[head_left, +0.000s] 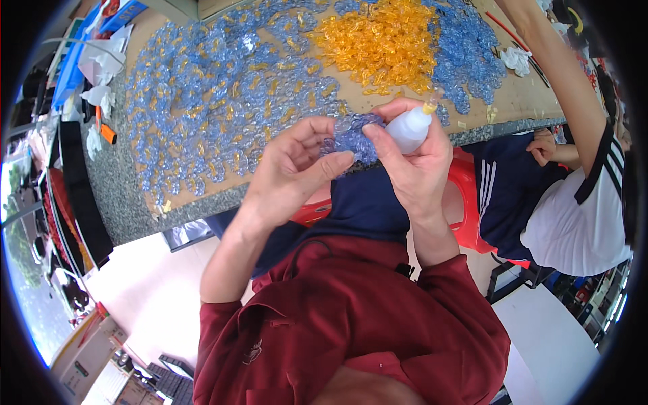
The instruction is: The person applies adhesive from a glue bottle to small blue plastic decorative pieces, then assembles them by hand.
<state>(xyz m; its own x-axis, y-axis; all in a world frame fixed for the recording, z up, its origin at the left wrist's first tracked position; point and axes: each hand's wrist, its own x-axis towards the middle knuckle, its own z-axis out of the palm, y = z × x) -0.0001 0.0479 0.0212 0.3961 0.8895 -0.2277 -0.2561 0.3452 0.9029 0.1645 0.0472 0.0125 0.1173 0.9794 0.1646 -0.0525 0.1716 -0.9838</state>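
Between my two hands, close above the table's near edge, is a clump of clear blue-violet plastic pieces [356, 140]. My left hand [287, 169] is closed on the clump's left side, thumb along its lower edge. My right hand [420, 169] pinches the clump's right side with the thumb. That same hand also grips a small white squeeze bottle [408, 129] in its palm, its yellowish nozzle tilted up and away from me. Just beyond, many clear blue pieces [223, 88] with amber parts among them lie spread over the table.
A heap of amber plastic pieces [378, 44] lies at the far middle, beside a pile of plain blue pieces [466, 54]. Another person [574, 223] sits at the right, an arm reaching over the table. An orange-handled tool [106, 131] and crumpled tissue [94, 142] are at the left.
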